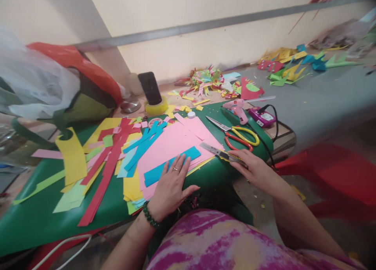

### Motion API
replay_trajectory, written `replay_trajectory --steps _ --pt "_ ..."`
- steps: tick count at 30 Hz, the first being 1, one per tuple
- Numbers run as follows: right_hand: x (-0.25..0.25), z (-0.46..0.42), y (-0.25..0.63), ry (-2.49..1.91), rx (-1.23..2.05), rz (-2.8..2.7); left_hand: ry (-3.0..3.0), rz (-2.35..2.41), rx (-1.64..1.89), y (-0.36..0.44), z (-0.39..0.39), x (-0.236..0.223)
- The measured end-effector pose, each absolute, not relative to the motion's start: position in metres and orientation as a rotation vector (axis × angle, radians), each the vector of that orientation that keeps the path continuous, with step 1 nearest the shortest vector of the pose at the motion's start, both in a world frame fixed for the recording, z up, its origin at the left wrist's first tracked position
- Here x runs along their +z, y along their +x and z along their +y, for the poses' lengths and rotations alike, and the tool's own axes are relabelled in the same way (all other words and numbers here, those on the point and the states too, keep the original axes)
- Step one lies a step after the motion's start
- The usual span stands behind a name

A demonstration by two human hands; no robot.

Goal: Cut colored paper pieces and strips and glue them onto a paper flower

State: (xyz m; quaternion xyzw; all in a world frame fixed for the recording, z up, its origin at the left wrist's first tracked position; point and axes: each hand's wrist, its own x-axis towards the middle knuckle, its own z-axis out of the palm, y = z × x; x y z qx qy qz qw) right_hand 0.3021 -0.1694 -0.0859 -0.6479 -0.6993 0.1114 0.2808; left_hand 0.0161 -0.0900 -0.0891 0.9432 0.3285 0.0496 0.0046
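Note:
My left hand (pixel 172 185) lies flat with fingers spread on a blue paper strip (pixel 170 165) that rests on pink paper sheets (pixel 173 142) on the green mat (pixel 38 215). A ring is on one finger and a dark bead bracelet on the wrist. My right hand (pixel 252 170) is closed on a yellow utility knife (pixel 220 153) at the mat's right edge; its blade is extended and points left toward the pink paper.
Scissors (pixel 239 136) with red and yellow handles lie right of the pink sheets, with a pink glue gun (pixel 237 107) behind them. Red, yellow, blue and green strips (pixel 108 160) cover the left mat. A phone (pixel 150 87) stands in a tape roll. A red chair (pixel 335 176) is at right.

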Motion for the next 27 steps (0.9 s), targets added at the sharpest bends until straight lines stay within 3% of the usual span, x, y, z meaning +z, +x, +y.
replay_trajectory --steps 7,27 --pt "-0.083 -0.178 0.299 -2.052 0.142 -1.990 2.978 1.038 0.202 0.016 -0.090 -0.093" --pt "-0.070 -0.169 0.302 -1.847 0.221 -2.048 2.973 1.069 0.194 0.020 -0.093 -0.090"
